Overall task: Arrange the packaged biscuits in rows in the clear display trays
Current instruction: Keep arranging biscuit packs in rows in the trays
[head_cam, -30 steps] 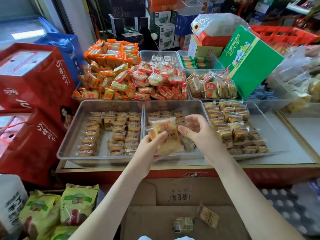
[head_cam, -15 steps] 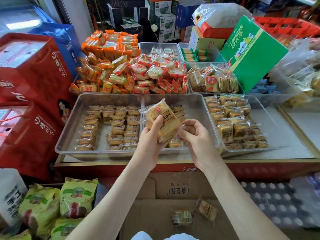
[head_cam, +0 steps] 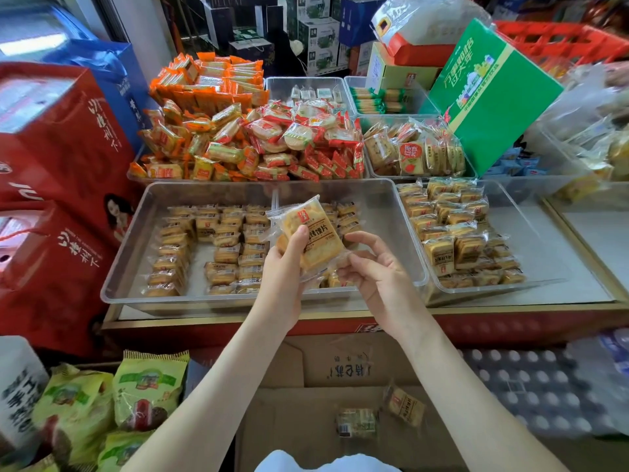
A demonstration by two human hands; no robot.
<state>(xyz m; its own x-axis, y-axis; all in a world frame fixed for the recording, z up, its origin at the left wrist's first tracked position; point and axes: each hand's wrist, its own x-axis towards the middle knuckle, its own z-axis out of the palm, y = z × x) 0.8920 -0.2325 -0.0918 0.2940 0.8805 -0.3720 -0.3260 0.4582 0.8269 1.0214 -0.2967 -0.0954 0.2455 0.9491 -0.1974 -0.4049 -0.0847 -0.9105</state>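
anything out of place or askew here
A loose packet and a greenish one lie on the cardboard below the counter, not in a tray. The green box sits tilted at the back right.

The counter carries clear display trays. Along its front edge stand the left tray, middle tray and right tray, side by side. More trays fill the back edge.
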